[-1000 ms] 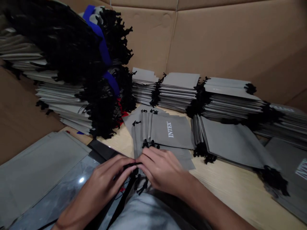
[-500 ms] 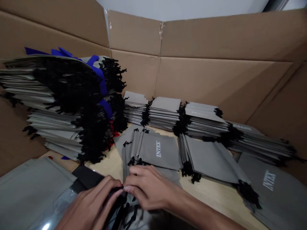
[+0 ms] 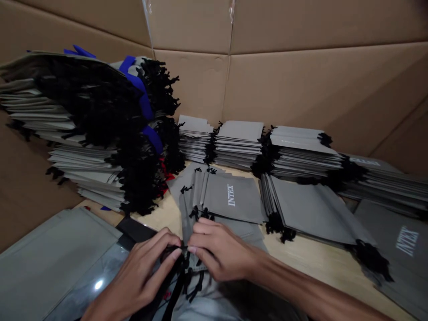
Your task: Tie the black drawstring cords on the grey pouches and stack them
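Left hand [image 3: 142,263]: low, left of centre, above a glossy marble-patterned sheet [image 3: 92,278].

Left fingers [image 3: 167,238]: curled and pressed together, closing on black drawcords [image 3: 183,257] at the tips; exact thumb contact hidden by the hand.

Right hand [image 3: 222,252]: just right of the left hand, forearm entering from the lower right corner.

Right fingers [image 3: 203,238]: laid close together and slightly curled, tips meeting the left fingertips and pinching the same black drawcords.

Cord position: gathered between both hands, loose lengths hanging downward over light grey cloth [image 3: 207,298].

Pouch position: grey drawstring pouch [image 3: 186,218] upright-angled from the hands toward the table, its corded end at the fingertips; lower part hidden by the hands.

Adjacent items: overlapping INTEX-printed grey pouches [image 3: 232,198] just beyond the hands, on a light wood table [image 3: 301,254]; flat black piece [image 3: 135,227] beside the left hand.

Left side: tall pile of grey pouches [image 3: 80,158] with bunched black cords, some blue and red cords among them; plain grey sheets [image 3: 50,254] at the lower left.

Far side: row of stacked grey pouches [image 3: 240,145] against a corrugated cardboard wall [image 3: 287,84].

Right side: fanned grey pouches [image 3: 310,209] on the table, black cord ends at their corners.
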A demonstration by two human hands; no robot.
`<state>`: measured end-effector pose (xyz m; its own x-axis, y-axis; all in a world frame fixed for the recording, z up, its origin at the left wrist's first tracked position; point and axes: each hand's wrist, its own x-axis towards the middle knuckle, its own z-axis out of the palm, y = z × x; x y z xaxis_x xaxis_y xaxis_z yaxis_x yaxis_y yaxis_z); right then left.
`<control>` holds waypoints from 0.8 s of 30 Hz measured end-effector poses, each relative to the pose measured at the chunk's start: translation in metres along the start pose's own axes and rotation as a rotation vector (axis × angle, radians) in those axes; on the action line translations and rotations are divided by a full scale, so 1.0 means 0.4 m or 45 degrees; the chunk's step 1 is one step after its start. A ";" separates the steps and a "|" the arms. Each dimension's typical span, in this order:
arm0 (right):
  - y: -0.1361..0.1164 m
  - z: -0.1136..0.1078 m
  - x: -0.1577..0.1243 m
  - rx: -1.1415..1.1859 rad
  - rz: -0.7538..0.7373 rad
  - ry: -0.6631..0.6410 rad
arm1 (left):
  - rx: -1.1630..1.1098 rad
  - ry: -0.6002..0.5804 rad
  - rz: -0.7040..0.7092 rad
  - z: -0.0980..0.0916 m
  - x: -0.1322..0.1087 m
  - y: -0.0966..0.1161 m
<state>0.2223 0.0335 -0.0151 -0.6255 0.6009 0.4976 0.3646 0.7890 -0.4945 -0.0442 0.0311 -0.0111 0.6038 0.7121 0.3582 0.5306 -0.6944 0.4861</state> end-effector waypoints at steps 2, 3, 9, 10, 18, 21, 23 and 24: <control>-0.001 0.003 0.000 0.035 -0.001 0.018 | -0.037 -0.004 -0.027 -0.011 0.004 0.007; -0.002 0.004 0.000 0.047 0.002 0.017 | -0.053 -0.011 -0.040 -0.016 0.005 0.010; -0.008 0.003 0.002 0.038 0.015 -0.002 | -0.091 -0.014 -0.064 -0.025 0.011 0.012; -0.008 0.000 0.002 0.023 0.016 -0.009 | -0.083 -0.002 -0.049 -0.023 0.012 0.010; -0.019 -0.024 -0.006 -0.132 0.134 -0.104 | -0.067 -0.085 0.013 -0.012 0.021 0.000; -0.019 -0.025 -0.007 -0.098 0.142 -0.112 | -0.059 -0.118 -0.005 -0.006 0.016 0.005; -0.018 -0.023 -0.007 -0.052 0.127 -0.081 | -0.032 -0.115 0.007 0.002 0.011 0.007; -0.017 -0.020 -0.007 -0.014 0.114 -0.054 | -0.014 -0.099 0.021 0.007 0.009 0.007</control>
<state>0.2272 0.0277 -0.0073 -0.6184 0.6635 0.4210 0.4277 0.7337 -0.5280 -0.0390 0.0313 -0.0107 0.6570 0.6903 0.3032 0.5140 -0.7043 0.4897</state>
